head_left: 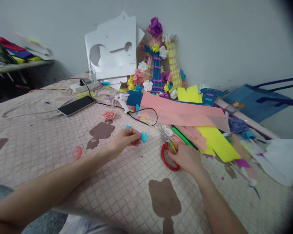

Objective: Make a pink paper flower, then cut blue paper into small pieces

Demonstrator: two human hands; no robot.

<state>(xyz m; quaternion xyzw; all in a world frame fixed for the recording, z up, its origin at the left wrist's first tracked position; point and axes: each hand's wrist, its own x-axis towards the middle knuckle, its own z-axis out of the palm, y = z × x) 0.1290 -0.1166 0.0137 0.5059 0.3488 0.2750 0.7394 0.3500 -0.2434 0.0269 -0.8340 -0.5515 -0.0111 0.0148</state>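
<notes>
My left hand (pixel 128 139) pinches a small piece of light blue paper (pixel 144 137) between thumb and fingers, just above the table. Another light blue bit shows behind those fingers. My right hand (pixel 187 157) is closed around the handles of a pair of scissors (pixel 165 155) with red loops, its blades pointing away from me. The far fingers of that hand are partly hidden. Beyond it lies a green pen-like stick (pixel 182 135). A pink paper flower (pixel 108 115) rests on the table past my left hand.
A white glue gun (pixel 122 103) with a black cord lies beyond my hands. Pink paper strips (pixel 180 110) and yellow sheets (pixel 218 143) spread to the right. A phone (pixel 76 105) and power strip (pixel 85 86) are at left. Decorated paper guitars (pixel 157 70) lean on the wall.
</notes>
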